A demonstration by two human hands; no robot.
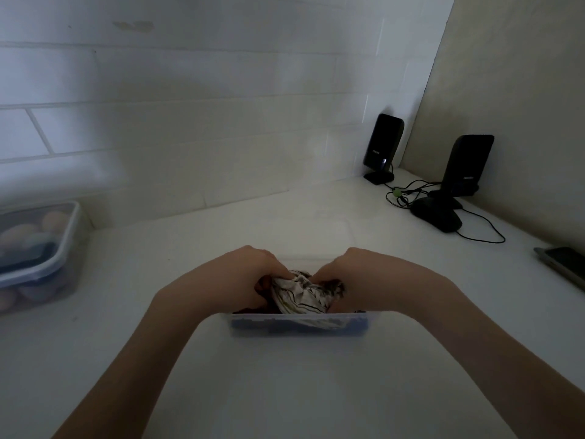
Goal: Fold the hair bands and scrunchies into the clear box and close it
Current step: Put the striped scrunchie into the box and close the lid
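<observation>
clear box point(299, 324): striped scrunchie point(302, 294) | left hand point(250, 274), right hand point(345, 270) both grasping it

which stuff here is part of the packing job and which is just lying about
Job: clear box; striped scrunchie; left hand; right hand.

Lying about: lidded tub; two speakers; mouse; phone.
</observation>
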